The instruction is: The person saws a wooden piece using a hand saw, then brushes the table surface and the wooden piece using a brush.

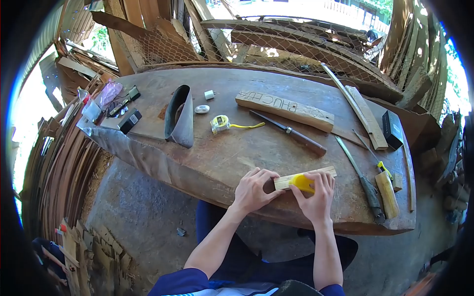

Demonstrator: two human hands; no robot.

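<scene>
A short pale wood block (283,183) lies near the front edge of the workbench. My left hand (253,190) holds its left end, thumb in front and fingers behind. My right hand (316,200) grips a small yellow object (301,183) against the front and top of the block; the fingers partly cover it, so its kind is unclear. Beyond the hands lie a long dark-handled knife or chisel (301,139) and a wooden beam (286,109) with carved letters. A yellow tape measure (220,124) with a yellow strap rests further left.
Tools with a wooden handle (387,195) and a dark handle (369,192) lie at right, near a black box (392,129) and wood strips (368,118). A curved dark sheet (180,116) stands at left. Wire mesh (306,42) and stacked boards (54,158) surround the wooden workbench (217,163).
</scene>
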